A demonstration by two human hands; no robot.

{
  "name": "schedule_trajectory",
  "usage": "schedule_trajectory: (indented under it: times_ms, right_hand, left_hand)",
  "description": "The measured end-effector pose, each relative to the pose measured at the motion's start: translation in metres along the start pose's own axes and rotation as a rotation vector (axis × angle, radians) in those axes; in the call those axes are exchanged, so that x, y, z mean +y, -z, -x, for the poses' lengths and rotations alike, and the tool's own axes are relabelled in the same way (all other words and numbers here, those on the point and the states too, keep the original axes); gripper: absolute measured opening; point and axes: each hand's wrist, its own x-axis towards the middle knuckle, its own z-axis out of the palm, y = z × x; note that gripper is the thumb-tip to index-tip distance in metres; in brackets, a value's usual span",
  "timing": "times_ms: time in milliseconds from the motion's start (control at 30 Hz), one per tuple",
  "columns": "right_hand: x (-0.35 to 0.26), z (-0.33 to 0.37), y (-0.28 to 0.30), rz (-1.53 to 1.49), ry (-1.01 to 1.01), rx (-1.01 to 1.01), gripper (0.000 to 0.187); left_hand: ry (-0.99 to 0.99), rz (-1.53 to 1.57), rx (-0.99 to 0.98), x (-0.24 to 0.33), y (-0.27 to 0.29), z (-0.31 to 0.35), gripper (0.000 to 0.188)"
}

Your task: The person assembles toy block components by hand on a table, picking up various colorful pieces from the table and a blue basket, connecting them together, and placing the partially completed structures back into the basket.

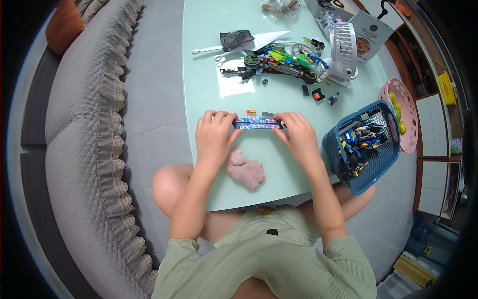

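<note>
My left hand [213,138] and my right hand [299,138] grip the two ends of a narrow, oblong thing with a swirled blue, pink and white pattern [256,123]. Its long side runs across the view, just over the table; its exact kind is unclear. Fingers sit along the far edge, thumbs on the near one. Just beyond it lie a small red and yellow piece [251,112] and a small grey piece [267,114]. A crumpled pink cloth [247,172] rests on the table between my forearms.
On the pale green table [279,172], a blue basket [362,177] of building bricks stands at right, beside a pink bowl [410,134] with green fruit. Farther off are a brick-built motorcycle [284,66], a white fan [343,52], loose bricks [318,94] and a clear bag [280,7].
</note>
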Motion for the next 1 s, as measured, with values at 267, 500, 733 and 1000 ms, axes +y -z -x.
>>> schedule_trajectory:
  times_ms: [267,500,733,1000]
  right_hand:
    - [-0.019,0.02,0.02,-0.39,-0.185,-0.024,0.028]
    - [-0.021,0.035,0.024,-0.799,-0.333,-0.01,0.03]
    - [-0.043,0.044,0.049,-0.74,-0.254,0.035,0.028]
    - [-0.057,0.061,0.098,-0.419,-0.055,0.128,0.031]
  left_hand:
    - [-0.034,-0.008,0.121,0.012,0.012,0.023,0.036]
    - [-0.055,-0.037,0.148,0.027,0.035,0.033,0.036]
    - [-0.039,-0.001,0.156,0.044,0.062,0.042,0.039]
    - [-0.077,-0.004,0.158,0.077,0.083,0.037,0.041]
